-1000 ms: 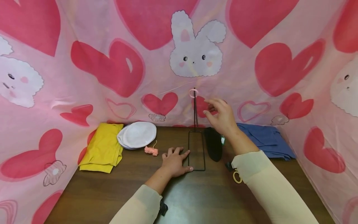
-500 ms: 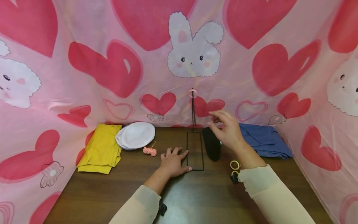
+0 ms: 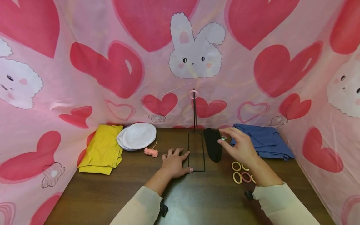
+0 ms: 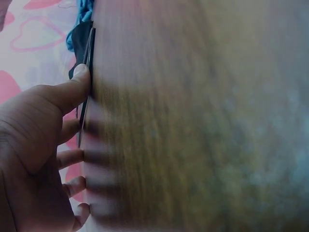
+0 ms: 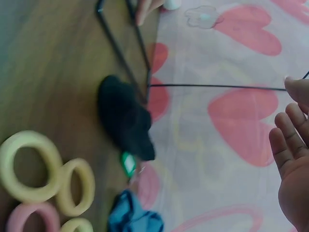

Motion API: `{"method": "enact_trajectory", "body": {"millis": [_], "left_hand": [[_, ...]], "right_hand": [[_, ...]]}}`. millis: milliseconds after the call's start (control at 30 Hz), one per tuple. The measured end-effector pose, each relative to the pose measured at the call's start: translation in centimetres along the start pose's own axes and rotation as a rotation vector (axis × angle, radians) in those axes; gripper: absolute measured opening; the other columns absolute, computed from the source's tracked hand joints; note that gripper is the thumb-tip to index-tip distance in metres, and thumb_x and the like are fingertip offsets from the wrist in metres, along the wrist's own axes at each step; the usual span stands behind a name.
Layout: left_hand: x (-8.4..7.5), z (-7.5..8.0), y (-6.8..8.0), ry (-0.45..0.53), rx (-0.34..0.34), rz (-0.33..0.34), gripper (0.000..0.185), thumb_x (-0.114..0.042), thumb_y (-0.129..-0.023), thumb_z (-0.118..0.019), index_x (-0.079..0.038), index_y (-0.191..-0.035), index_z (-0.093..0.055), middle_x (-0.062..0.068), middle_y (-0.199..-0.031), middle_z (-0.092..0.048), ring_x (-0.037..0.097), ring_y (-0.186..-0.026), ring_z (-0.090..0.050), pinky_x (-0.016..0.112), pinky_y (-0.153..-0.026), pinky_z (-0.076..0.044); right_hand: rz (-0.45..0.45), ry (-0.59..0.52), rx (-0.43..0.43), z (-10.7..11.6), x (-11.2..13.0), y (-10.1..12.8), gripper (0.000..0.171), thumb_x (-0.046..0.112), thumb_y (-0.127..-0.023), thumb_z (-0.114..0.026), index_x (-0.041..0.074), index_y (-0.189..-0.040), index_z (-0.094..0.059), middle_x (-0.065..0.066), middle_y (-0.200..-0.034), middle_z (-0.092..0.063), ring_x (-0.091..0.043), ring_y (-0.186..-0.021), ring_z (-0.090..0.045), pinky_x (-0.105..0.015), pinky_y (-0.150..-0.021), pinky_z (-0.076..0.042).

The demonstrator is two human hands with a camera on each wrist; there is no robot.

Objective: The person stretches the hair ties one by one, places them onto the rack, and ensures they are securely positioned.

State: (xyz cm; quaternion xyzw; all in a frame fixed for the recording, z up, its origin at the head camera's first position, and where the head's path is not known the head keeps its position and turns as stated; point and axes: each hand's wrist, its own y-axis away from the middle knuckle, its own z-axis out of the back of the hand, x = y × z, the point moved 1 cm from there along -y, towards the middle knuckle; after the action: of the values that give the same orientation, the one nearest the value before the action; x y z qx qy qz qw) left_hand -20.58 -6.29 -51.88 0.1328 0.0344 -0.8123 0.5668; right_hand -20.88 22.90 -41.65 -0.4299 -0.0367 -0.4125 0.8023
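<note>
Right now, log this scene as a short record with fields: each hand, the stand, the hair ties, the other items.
left hand: fingers flat on the table, thumb on the wire stand's base
right hand: empty, over the table, fingers relaxed
wire stand: upright rod, one pink hair tie on top
loose hair ties: yellow and pink, under the right wrist
other items: black sock, blue cloth, white cap, yellow cloth

My left hand lies palm down, fingers spread and nearly straight, thumb stretched out to the side (the left wrist view shows the thumb tip pressed flat). My right hand hangs in the air, held higher than the left, palm turned inward, its fingers loosely extended and holding nothing. Both forearms reach forward in cream sleeves, the right one angled in from the side.
</note>
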Motion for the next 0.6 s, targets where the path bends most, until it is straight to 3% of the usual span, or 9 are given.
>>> {"method": "enact_trajectory", "body": {"millis": [300,500,600], "left_hand": [[-0.1,0.2,0.0,0.006,0.003,0.004,0.083,-0.073,-0.086,-0.067,-0.036,-0.158,-0.046,0.003,-0.162,-0.038,0.042,-0.144,-0.031,0.065,-0.1,-0.033],[-0.1,0.2,0.0,-0.001,0.004,0.004,0.083,-0.074,-0.086,-0.066,-0.036,-0.158,-0.046,0.003,-0.162,-0.038,0.042,-0.144,-0.031,0.065,-0.1,-0.033],[-0.1,0.1,0.0,-0.001,0.004,0.004,0.083,-0.074,-0.086,-0.067,-0.036,-0.158,-0.046,0.003,-0.162,-0.038,0.042,-0.144,-0.031,0.065,-0.101,-0.033]], "right_hand": [[0.009,0.049,0.055,0.9,-1.7,3.2,0.044,0.005,-0.08,-0.088,0.013,-0.121,-0.075,-0.001,-0.113,-0.073,-0.013,-0.09,-0.065,-0.021,-0.077,-0.049],[-0.059,0.107,0.17,1.4,-2.9,5.2,0.045,0.009,-0.082,-0.087,0.015,-0.124,-0.073,-0.004,-0.122,-0.07,-0.024,-0.106,-0.068,-0.045,-0.081,-0.055],[-0.067,0.115,0.214,1.5,-3.8,6.2,0.047,0.008,-0.082,-0.087,0.015,-0.125,-0.073,-0.006,-0.123,-0.07,-0.029,-0.112,-0.066,-0.051,-0.084,-0.054]]}}
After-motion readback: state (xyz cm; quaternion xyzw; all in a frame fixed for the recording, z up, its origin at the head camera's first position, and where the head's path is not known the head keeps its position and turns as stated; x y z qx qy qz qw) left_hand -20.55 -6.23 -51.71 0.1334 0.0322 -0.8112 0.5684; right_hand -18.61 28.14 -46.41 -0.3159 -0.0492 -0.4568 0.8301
